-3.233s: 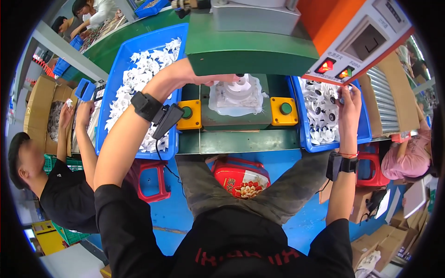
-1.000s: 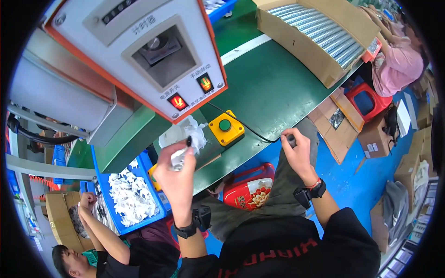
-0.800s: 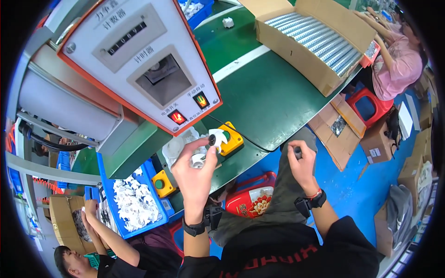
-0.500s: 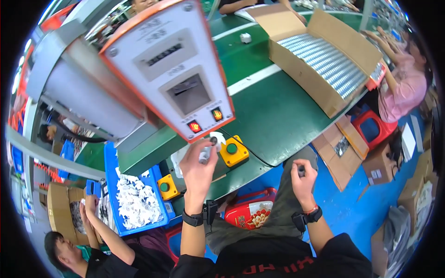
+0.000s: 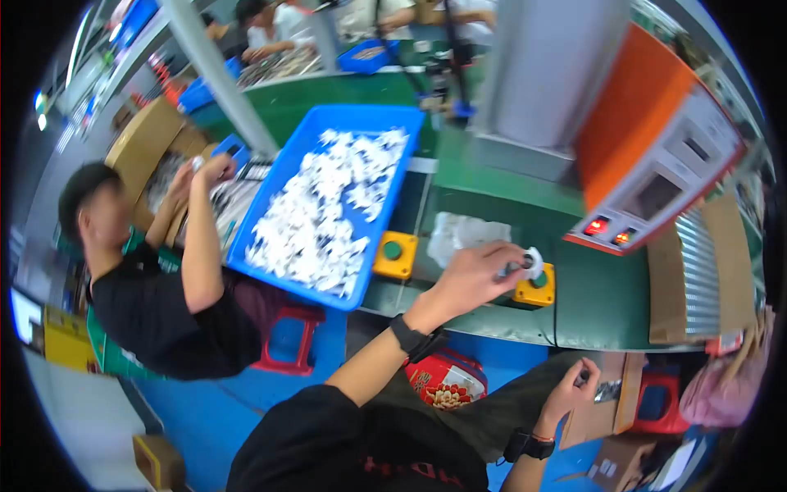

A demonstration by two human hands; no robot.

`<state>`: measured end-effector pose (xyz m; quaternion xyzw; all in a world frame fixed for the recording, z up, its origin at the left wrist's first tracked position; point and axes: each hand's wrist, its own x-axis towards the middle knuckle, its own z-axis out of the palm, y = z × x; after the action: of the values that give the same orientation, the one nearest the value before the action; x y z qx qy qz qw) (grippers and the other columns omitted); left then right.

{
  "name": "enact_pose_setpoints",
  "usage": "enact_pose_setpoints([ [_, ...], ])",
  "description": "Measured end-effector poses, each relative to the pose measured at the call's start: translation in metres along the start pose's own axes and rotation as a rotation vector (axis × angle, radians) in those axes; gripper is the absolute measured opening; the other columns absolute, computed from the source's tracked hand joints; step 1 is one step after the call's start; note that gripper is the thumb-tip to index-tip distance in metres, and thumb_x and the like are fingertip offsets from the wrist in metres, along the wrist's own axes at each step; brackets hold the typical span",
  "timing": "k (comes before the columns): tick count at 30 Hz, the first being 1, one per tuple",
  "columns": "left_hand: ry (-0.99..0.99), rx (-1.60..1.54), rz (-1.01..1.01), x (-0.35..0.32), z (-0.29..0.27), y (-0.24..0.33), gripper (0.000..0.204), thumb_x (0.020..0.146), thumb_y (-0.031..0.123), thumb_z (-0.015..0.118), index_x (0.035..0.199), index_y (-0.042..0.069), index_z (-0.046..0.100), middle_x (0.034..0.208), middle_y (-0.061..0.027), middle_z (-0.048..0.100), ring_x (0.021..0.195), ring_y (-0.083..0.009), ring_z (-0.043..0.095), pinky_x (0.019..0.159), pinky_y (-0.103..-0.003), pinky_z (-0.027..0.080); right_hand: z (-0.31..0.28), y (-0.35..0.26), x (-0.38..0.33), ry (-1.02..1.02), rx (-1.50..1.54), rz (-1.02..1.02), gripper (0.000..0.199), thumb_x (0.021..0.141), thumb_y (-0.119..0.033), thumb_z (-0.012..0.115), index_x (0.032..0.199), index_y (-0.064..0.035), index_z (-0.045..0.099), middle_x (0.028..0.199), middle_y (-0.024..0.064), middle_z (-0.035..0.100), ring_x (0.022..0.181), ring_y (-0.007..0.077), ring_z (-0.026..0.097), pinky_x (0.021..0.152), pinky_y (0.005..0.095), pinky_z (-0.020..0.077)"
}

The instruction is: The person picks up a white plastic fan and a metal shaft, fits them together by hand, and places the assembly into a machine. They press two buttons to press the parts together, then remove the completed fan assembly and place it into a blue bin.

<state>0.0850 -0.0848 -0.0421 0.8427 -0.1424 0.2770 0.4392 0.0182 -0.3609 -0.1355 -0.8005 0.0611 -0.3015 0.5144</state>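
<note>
My left hand (image 5: pixel 471 277) is raised over the table's near edge, fingers pinched on a small white ring-shaped part (image 5: pixel 535 261) with a dark piece at it. Just behind that part is a yellow box with a green button (image 5: pixel 537 293); I cannot tell whether they touch. Lower right, above my leg, my right hand (image 5: pixel 566 394) is curled around a small dark piece (image 5: pixel 582 378), its exact kind unclear. A crumpled translucent plastic sheet (image 5: pixel 467 231) lies on the table beyond my left hand.
A blue tray (image 5: pixel 363 225) of small white parts stands left of a second yellow button box (image 5: pixel 395 256). An orange-and-white machine (image 5: pixel 635 139) with lit red switches overhangs the table. A cardboard box (image 5: pixel 668 287) holds metallic rows. A co-worker (image 5: pixel 164 287) sits at left.
The view has swung left, bringing the blue tray to the middle and the machine to the right. My left hand now holds a white part near the button box; my right stays closed.
</note>
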Motion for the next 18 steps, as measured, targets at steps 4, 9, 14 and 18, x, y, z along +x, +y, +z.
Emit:
enact_pose_setpoints([
  [4,-0.011,-0.008,0.015,-0.0018,-0.0023,-0.0009,0.019,0.079,0.012,0.075,0.095,0.008,0.066,0.1,-0.0042,0.069,0.078,-0.0238,0.069,0.064,-0.031,0.056,-0.0019,0.0095,0.0001,0.002,-0.024,-0.016,0.007,0.093,-0.003,0.059,0.099,-0.0001,0.061,0.081,0.0015,0.054,0.065,0.0042,0.043,0.051,0.0194,0.0311],
  [9,-0.002,-0.008,0.024,-0.0042,-0.0033,-0.0006,0.018,0.079,0.013,0.075,0.094,0.009,0.066,0.1,-0.0028,0.069,0.073,-0.022,0.068,0.062,-0.03,0.055,-0.0082,0.0127,0.0013,-0.068,-0.116,0.005,0.013,0.095,-0.009,0.059,0.105,-0.0007,0.061,0.091,0.0035,0.057,0.077,0.0108,0.051,0.066,0.023,0.0424],
  [14,0.021,-0.014,0.05,-0.0053,0.0007,-0.0036,0.017,0.079,0.013,0.074,0.093,0.009,0.065,0.1,-0.0016,0.069,0.071,-0.0214,0.068,0.06,-0.03,0.054,-0.0097,0.0096,0.0015,-0.082,-0.193,-0.009,0.014,0.095,-0.008,0.059,0.106,0.0003,0.06,0.093,0.0049,0.058,0.079,0.0123,0.053,0.067,0.0241,0.0434],
  [18,0.022,0.011,0.071,-0.0059,0.0001,-0.0039,0.016,0.08,0.014,0.074,0.092,0.009,0.064,0.099,-0.0006,0.069,0.069,-0.0209,0.067,0.058,-0.03,0.053,-0.0077,0.0081,0.0013,-0.082,-0.191,-0.015,0.014,0.095,-0.007,0.059,0.106,0.0005,0.06,0.094,0.0055,0.059,0.079,0.0128,0.053,0.067,0.0242,0.0435],
])
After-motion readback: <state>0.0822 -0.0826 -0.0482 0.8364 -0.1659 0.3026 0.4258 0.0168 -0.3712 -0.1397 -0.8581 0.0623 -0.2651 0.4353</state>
